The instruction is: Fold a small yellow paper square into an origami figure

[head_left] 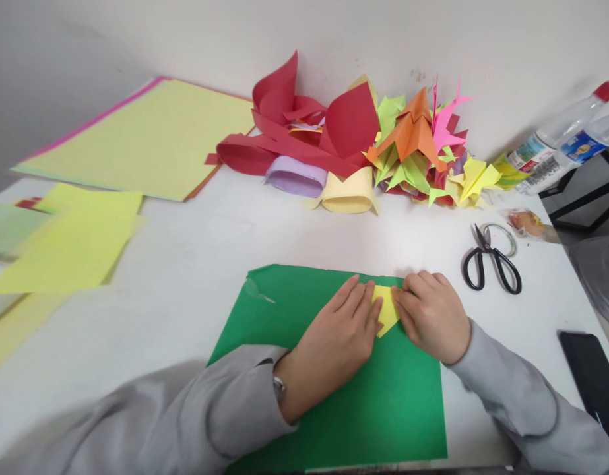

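A small piece of folded yellow paper (386,309), with a pointed lower end, lies near the top edge of a green sheet (383,409). My left hand (336,330) covers the paper's left side, its fingers pressed together and the tips holding the paper down. Fingers curled, my right hand (430,313) pinches the paper's upper right corner. The paper's left part is hidden beneath my left fingers.
Black-handled scissors (489,260) and a tape roll (502,239) lie to the right, above a black phone (591,376). Yellow sheets (76,244) are at left. Red paper shapes (351,125), folded paper planes (416,132) and plastic bottles (546,142) line the back.
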`<state>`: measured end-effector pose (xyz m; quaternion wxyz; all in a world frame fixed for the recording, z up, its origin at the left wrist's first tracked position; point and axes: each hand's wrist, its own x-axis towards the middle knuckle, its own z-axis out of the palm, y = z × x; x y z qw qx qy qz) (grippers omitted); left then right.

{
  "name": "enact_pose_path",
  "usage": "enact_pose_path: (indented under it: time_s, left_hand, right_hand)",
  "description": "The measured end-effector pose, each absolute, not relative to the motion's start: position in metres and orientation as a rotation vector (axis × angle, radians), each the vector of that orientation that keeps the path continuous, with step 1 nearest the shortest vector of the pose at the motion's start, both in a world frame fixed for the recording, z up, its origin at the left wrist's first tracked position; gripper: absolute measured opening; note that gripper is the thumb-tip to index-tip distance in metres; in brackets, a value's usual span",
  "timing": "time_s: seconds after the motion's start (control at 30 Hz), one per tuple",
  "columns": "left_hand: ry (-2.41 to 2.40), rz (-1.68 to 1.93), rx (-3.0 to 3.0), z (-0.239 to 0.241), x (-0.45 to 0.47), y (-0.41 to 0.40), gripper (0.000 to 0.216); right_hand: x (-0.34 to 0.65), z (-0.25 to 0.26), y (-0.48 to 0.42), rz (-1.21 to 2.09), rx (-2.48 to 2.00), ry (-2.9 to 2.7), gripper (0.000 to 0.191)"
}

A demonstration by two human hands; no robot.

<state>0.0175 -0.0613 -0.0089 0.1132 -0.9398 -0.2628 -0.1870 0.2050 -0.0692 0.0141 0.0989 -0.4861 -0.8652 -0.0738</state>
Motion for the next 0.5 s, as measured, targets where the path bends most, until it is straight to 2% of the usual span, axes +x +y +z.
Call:
enact_pose_path:
  time_s: [0.13,0.5]
  left_hand:
    - [-0.711,-0.539,-2.811,-0.0095,0.0169,-0.0588,0.031]
    - [-0.659,-0.509,-2.786,-0.0147,0.016,-0.0593,0.035]
  right_hand:
    - [0.2079,0.0147,-0.065,-0.154,-1.412,-2.559,0.029]
    - [0.2068,0.0175,-0.0673,-0.148,-1.47,-2.528,0.027]
